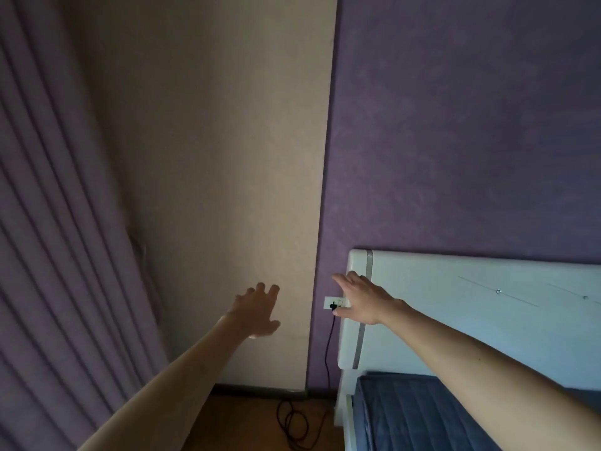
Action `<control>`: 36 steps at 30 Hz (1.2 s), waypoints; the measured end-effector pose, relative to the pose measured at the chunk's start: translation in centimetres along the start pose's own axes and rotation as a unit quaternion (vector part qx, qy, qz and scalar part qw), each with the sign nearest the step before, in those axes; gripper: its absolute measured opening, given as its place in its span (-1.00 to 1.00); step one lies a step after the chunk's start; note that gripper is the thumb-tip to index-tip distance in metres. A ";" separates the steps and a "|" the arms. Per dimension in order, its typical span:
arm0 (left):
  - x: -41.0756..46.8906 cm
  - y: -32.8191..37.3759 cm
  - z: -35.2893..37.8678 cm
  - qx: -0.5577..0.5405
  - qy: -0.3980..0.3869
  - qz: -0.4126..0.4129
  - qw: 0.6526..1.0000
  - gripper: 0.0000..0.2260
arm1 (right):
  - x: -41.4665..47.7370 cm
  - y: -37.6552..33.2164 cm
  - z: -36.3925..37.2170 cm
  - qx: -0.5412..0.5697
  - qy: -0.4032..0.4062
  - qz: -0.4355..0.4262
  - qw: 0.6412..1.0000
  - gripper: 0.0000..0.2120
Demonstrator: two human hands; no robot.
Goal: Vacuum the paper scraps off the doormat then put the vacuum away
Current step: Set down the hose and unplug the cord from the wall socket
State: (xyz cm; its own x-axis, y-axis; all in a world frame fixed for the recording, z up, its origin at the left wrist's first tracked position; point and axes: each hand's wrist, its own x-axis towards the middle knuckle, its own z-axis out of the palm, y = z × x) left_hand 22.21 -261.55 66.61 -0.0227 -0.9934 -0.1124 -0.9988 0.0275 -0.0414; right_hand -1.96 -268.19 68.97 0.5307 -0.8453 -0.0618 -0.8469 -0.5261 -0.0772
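My left hand (257,309) reaches forward at mid-height with its fingers spread and holds nothing. My right hand (362,297) stretches toward the wall, fingers straight, its thumb side just over a white wall socket (333,302). A black plug (333,308) sits in that socket, and its black cord (329,346) runs down the purple wall to a loose coil on the floor (294,424). Neither the vacuum, the doormat nor any paper scraps are in view.
A white headboard (455,307) stands against the purple wall at right, with a blue mattress (409,415) below it. Purple pleated curtains (58,255) hang at left. A beige wall panel (227,190) fills the middle, above a strip of wooden floor (247,424).
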 end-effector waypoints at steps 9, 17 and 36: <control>6.8 4.6 1.7 0.001 -0.030 0.002 1.000 -0.34 | 2.6 8.4 1.3 0.025 -0.019 0.012 0.999 -0.33; 8.8 7.4 3.5 0.002 -0.050 0.003 0.999 -0.35 | 1.7 12.6 4.6 0.056 -0.046 0.040 0.997 -0.31; 12.4 11.7 4.9 -0.027 -0.042 0.036 0.998 -0.34 | -0.6 16.3 5.9 0.084 -0.042 0.073 0.993 -0.31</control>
State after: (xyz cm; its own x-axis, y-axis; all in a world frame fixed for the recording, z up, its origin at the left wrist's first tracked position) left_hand 10.50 -273.04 59.86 -0.0923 -0.9761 -0.1969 -0.9957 0.0895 0.0230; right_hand -15.92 -275.73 61.90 0.4092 -0.8969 -0.1677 -0.9017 -0.3692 -0.2252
